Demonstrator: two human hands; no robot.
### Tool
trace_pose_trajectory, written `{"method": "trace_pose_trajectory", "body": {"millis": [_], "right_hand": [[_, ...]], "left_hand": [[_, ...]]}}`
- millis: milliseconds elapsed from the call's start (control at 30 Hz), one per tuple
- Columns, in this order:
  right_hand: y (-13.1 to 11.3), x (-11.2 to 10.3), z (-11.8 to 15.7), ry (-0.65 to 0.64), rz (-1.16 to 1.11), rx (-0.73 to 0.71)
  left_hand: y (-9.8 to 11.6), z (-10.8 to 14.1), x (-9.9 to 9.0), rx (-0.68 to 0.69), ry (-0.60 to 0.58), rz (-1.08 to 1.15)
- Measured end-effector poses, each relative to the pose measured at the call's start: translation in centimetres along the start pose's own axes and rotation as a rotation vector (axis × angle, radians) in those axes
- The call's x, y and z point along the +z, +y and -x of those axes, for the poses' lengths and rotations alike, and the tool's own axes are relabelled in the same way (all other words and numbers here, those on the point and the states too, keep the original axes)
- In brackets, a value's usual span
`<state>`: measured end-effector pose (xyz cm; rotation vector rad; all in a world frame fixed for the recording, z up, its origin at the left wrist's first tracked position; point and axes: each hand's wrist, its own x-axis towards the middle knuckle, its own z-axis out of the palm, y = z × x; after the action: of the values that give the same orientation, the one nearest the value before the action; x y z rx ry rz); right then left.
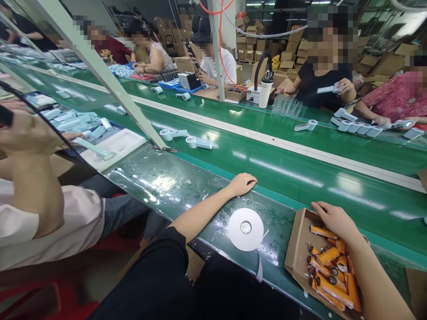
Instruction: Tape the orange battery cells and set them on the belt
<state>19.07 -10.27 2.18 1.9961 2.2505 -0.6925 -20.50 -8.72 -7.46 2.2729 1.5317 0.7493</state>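
My left hand (243,184) rests on the green worktop beside the conveyor belt, with its fingers loosely bent and nothing seen in it. Just in front of my body lies a roll of white tape (238,233), flat, with a loose strip hanging over the table edge. On the right, my right hand (336,221) lies across the far rim of an open cardboard box (295,242), fingers stretched out. Inside the box are several orange-wrapped cylindrical batteries (328,256), some with wires. The forearm hides part of the box.
Light-blue handheld fans (196,143) lie on the green conveyor belt (267,164). A slanted metal post (110,75) stands to the left, near a white tray (128,141) and a co-worker's arm (36,173). Across the belt, other people sit near clear holders (288,106) and a white tumbler (265,92).
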Motion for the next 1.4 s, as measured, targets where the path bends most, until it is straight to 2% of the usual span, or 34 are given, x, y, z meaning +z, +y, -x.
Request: {"method": "trace_pose_trajectory", "body": {"millis": [1400], "right_hand": [[0.07, -0.01, -0.02, 0.01, 0.014, -0.013]], "left_hand": [[-0.17, 0.06, 0.11, 0.008, -0.007, 0.001]]}}
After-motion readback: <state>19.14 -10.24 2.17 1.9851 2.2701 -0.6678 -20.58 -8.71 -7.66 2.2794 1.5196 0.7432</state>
